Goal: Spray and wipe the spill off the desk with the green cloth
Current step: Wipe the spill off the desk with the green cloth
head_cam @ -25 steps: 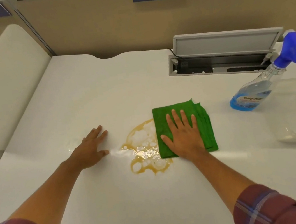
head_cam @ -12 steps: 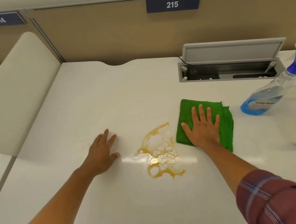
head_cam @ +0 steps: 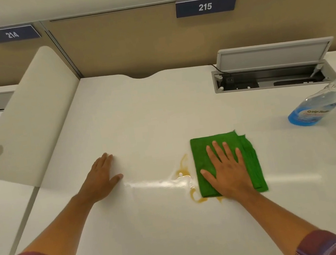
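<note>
Pressed right hand (head_cam: 227,173) flat on green cloth (head_cam: 250,159), fingers spread, palm down, not gripping anything. Cloth lay folded on white desk (head_cam: 140,120), right of centre, its left edge covering part of the amber spill (head_cam: 182,171); traces of spill showed at the cloth's left side and near corner. Rested left hand (head_cam: 100,182) open and flat on bare desk, well left of the spill, holding nothing. Wet glossy streak (head_cam: 159,183) ran between left thumb and spill. Spray bottle (head_cam: 318,105) with blue liquid stood at far right, apart from cloth, head cut off by frame edge. Cable tray (head_cam: 274,79) with raised lid behind cloth. Plaid sleeves at both bottom corners
</note>
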Tool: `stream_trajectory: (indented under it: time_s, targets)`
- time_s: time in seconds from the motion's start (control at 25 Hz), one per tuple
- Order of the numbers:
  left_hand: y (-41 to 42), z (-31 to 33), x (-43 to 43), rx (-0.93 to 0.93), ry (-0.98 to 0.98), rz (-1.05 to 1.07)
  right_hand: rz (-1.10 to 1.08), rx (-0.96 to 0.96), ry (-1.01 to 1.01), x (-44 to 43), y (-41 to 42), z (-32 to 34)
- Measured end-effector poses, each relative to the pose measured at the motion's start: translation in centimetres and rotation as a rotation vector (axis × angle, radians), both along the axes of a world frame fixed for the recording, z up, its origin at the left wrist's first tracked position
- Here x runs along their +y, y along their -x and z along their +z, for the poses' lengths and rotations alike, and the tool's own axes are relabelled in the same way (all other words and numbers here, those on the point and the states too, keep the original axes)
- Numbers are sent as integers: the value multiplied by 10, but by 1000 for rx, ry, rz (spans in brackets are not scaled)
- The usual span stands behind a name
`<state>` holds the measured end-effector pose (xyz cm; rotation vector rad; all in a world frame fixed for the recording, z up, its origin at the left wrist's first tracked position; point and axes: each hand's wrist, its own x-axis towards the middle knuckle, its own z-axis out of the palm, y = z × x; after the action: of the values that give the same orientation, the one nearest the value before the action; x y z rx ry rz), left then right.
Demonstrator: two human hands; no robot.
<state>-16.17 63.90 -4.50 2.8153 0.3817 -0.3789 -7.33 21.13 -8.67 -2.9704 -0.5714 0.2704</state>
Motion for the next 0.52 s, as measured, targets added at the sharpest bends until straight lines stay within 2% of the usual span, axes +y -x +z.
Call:
stream_trajectory:
  time_s: [0.12, 0.32, 0.52]
  targets:
    - [2, -2, 13, 12, -20, -50, -132, 4, 42, -12, -25, 0]
    - [2, -10, 15, 15, -31, -51, -309, 65, 35, 31, -71, -1]
    - [-1, -15, 18, 35, -60, -66, -174, 88, 19, 105, -52, 8]
